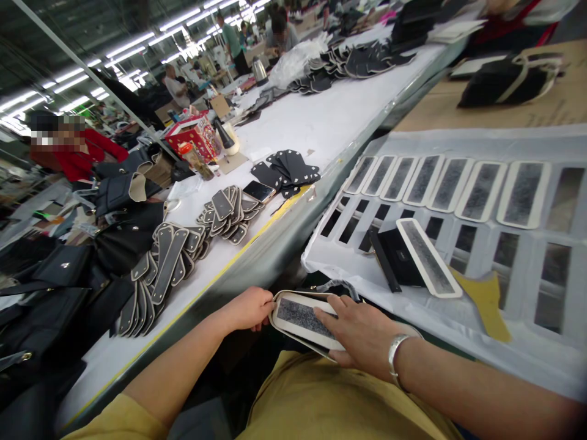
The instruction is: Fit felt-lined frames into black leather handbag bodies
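Observation:
Close to my body I hold a bag (293, 341) with a pale rim, its open side facing up. Inside that rim lies a white-edged panel (300, 316) with a speckled grey strip down its middle. My left hand (250, 308) is closed, pinching the left end of the rim. Over the right end lies my right hand (355, 330), its fingers bent onto the panel and the bag's edge. A dark strap or handle (339, 286) shows behind my right fingers. The bag's lower part is hidden.
To the right, a white sheet (330, 256) carries several similar panels (477, 189), a black piece (401, 256) and a yellow scraper (486, 299). On the left table are piled grey pieces (169, 256), a phone (259, 191) and black bags (59, 275). A person in red (92, 146) is at far left.

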### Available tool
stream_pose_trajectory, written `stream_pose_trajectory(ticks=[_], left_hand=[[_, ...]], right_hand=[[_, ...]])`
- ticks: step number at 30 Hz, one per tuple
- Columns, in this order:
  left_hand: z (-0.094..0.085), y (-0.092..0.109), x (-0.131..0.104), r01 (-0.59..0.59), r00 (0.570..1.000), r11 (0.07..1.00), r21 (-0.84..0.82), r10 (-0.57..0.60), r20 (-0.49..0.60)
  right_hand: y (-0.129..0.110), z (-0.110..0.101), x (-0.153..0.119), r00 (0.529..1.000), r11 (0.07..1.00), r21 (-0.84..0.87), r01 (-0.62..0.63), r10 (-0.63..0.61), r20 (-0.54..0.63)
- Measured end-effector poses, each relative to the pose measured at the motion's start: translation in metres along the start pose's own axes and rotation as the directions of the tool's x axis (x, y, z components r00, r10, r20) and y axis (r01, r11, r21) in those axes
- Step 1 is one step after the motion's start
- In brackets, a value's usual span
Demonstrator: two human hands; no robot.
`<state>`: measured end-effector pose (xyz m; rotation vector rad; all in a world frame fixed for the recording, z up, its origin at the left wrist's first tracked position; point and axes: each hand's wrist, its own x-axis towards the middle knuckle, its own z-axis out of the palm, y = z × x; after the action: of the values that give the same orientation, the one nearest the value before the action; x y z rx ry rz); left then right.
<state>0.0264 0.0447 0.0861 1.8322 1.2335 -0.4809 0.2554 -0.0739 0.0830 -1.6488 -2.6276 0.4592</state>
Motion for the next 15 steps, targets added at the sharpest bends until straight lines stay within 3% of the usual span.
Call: stream_pose_trajectory(ticks=[8, 15], left_hand=[[-0.003, -0.005, 0.003, -0.047, 0.999, 0.998, -0.048, 0.047, 0.017], [-0.007, -0.026, 0.016, -0.136, 0.983, 0.937, -0.322, 0.168, 0.075]], right_hand=[[0.003, 0.001, -0.001, 1.000, 1.000, -0.012, 0.013, -0.013, -0.020], [0.004, 0.002, -0.002, 1.000, 1.000, -0.003, 0.015, -0.015, -0.009]])
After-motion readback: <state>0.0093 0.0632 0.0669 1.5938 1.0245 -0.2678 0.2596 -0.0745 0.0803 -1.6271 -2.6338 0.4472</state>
